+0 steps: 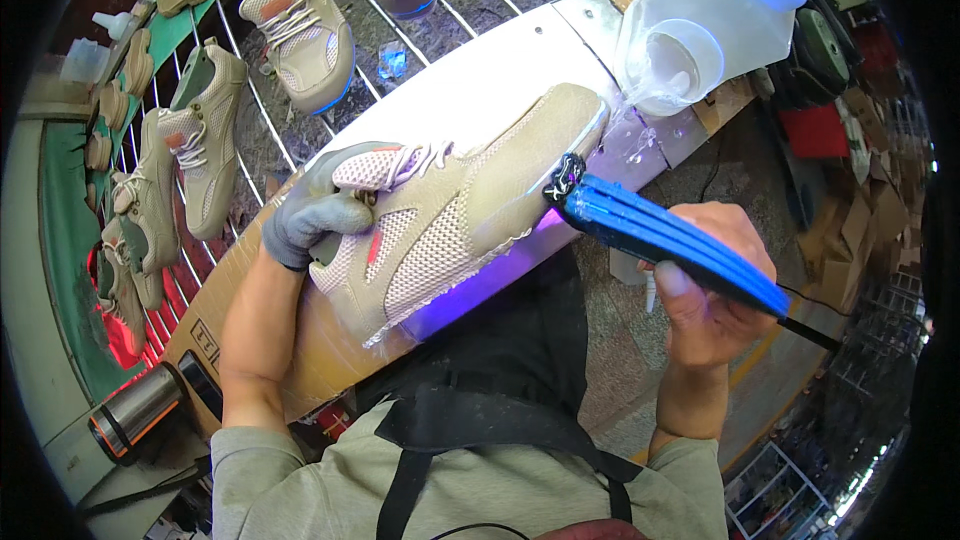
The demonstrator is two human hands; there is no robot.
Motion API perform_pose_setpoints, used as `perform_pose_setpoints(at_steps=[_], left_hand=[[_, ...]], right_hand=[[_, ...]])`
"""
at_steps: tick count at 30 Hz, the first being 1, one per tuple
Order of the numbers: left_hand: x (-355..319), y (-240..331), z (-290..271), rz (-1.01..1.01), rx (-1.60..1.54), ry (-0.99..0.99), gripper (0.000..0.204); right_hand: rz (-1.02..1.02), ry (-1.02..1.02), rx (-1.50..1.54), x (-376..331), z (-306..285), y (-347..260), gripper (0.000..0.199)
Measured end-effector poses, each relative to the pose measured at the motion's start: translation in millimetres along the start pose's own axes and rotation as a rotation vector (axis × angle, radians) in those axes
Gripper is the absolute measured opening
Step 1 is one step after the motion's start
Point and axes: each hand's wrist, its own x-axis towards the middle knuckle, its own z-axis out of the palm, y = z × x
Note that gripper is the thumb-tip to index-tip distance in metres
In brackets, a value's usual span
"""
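My left hand (325, 215), in a grey glove, is closed on a beige shoe upper (450, 205) at its collar, next to the tongue. The upper has pinkish mesh, pale laces and a stitched bottom edge, and its toe points to the upper right. My bare right hand (715, 280) grips a long blue ribbed tool (665, 235), thumb along its side. The tool's knobbly black end (565, 180) is at the toe's lower edge; whether they touch, I cannot tell. Purple light glows along the upper's near edge.
Beneath the shoe lies a white board (480, 70). A translucent plastic container (700, 20) with a cup-like opening stands at its far right end. Several beige shoes (300, 35) rest on a metal rod rack at left and back. A steel flask (138, 412) lies at lower left.
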Motion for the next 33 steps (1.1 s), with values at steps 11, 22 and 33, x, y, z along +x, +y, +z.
perform_pose_setpoints(at_steps=[11,22,33], left_hand=[[-3,12,17,0.013,0.033,-0.013,0.072],[-5,13,16,0.018,0.184,-0.019,0.081],[-9,8,14,0.127,0.195,-0.043,0.048]], right_hand=[[-0.119,-0.155,-0.278,1,12,-36,0.029],[-0.201,-0.294,-0.425,16,27,-60,0.031],[-0.402,-0.562,-0.471,33,11,-51,0.029]])
